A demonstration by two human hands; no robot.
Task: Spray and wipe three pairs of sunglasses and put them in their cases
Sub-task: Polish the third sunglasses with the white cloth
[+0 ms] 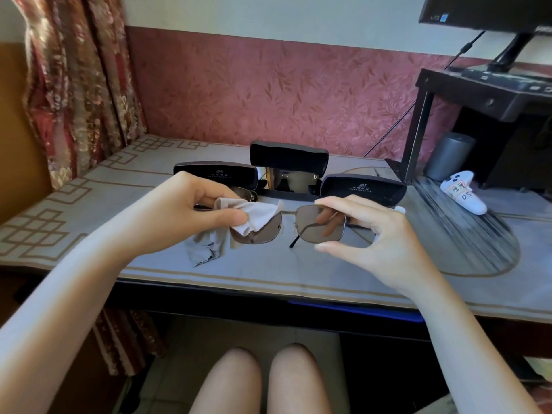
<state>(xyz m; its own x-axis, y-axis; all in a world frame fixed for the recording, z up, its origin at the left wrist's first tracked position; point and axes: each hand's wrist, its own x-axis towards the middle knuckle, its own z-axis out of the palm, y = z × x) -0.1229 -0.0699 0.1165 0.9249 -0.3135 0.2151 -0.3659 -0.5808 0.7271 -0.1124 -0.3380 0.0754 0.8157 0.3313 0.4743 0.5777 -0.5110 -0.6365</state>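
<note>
- Our left grip (194, 204) pinches a pale cloth (254, 215) between thumb and fingers, pressing it onto one lens.
- Our right grip (373, 234) holds the sunglasses (324, 224) at the other lens, with the index finger on the top rim and the thumb below.
- The sunglasses have a thin metal frame and brown lenses. We hold them up over the desk (143, 186), near its front edge and in front of the cases.
- The cloth covers the upper part of the lens on our left, and its loose end trails down toward the desk.
- One temple arm shows behind the lens on our right, its dark tip pointing down.
- Three dark cases stand open in a row behind our hands: left case (215, 174), middle case (288, 155), right case (363, 188).
- The middle case holds a dark pair (294, 179).
- Another pair (242, 192) peeks out by the left case, partly hidden by our left grip, so we cannot tell if it sits inside.
- A white controller (463, 195) lies on the desk well to the right, with a grey cylinder (449, 156) behind it.
- A patterned curtain (74, 85) hangs at the left.
</note>
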